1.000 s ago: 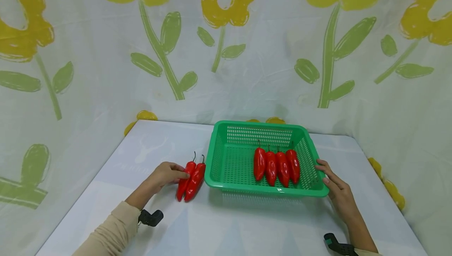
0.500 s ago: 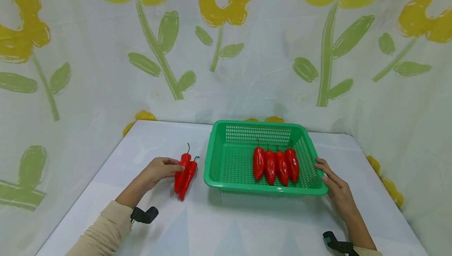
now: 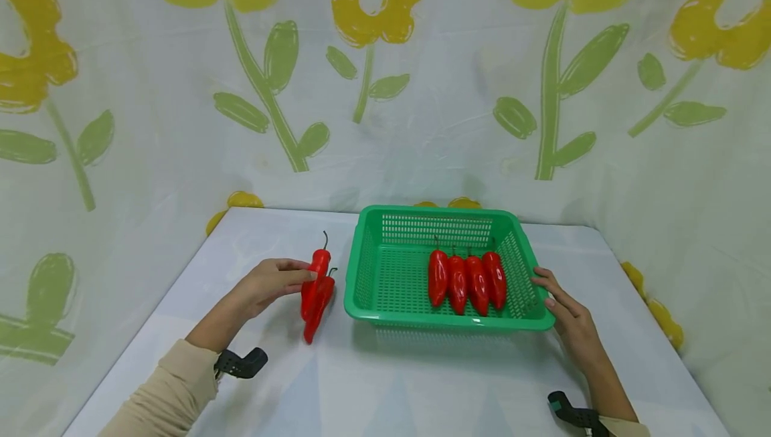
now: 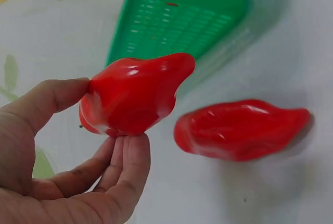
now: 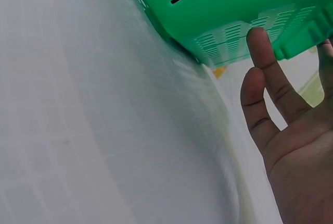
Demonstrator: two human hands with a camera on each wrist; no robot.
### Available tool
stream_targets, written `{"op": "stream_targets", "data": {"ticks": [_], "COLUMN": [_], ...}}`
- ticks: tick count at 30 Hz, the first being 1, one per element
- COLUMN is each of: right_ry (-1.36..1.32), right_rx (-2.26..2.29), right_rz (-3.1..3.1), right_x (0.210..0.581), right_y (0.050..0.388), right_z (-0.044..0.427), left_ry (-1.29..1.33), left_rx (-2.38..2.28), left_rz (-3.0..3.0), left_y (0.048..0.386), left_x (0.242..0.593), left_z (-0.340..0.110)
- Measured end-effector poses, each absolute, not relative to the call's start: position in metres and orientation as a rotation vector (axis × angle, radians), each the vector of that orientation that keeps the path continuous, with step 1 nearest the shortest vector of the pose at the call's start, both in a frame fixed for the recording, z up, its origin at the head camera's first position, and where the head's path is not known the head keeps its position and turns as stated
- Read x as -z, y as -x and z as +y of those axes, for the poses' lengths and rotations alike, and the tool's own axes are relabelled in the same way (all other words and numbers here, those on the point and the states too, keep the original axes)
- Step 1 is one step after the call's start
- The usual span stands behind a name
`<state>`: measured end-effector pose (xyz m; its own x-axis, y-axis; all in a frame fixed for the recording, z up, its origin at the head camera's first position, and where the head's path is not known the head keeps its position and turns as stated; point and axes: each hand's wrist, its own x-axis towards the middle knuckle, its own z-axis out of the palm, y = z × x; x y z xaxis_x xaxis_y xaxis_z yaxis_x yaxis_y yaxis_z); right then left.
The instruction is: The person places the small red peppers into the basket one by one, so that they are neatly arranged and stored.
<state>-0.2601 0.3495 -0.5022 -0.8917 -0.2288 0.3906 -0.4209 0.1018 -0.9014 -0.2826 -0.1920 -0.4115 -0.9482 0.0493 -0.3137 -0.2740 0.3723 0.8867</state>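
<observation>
My left hand (image 3: pixel 272 284) pinches a red chili pepper (image 4: pixel 132 96) between thumb and fingertips. It hangs above the table, left of the green basket (image 3: pixel 442 323). Below it, a second red chili pepper (image 4: pixel 242 130) lies on the table; in the head view the two overlap. On the basket's right side, my right hand (image 3: pixel 575 323) touches the rim with its fingertips. In the right wrist view its lower fingers (image 5: pixel 254 86) are loosely bent beside the outer wall. Several red chili peppers (image 3: pixel 458 284) lie side by side in the right half of the basket.
The white table (image 3: pixel 434 390) carries a pale printed pattern. Behind it hangs a cloth backdrop (image 3: pixel 446 149) with yellow flowers and green leaves, close to the table's back and side edges. The basket stands toward the back of the table.
My left hand has drawn away from the basket, then risen slightly with one pepper in its fingertips. The other pepper has shifted slightly left. My right hand stays at the basket rim.
</observation>
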Motion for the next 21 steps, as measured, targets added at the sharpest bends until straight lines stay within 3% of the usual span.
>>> {"op": "stream_targets", "data": {"ticks": [21], "right_ry": [-0.659], "right_rx": [-1.894], "right_rz": [-2.201], "right_x": [0.503], "right_y": [0.261], "right_z": [0.348], "left_ry": [0.113], "left_rx": [-1.646], "left_rz": [2.292], "left_y": [0.297], "left_x": [0.382], "left_z": [-0.157]}}
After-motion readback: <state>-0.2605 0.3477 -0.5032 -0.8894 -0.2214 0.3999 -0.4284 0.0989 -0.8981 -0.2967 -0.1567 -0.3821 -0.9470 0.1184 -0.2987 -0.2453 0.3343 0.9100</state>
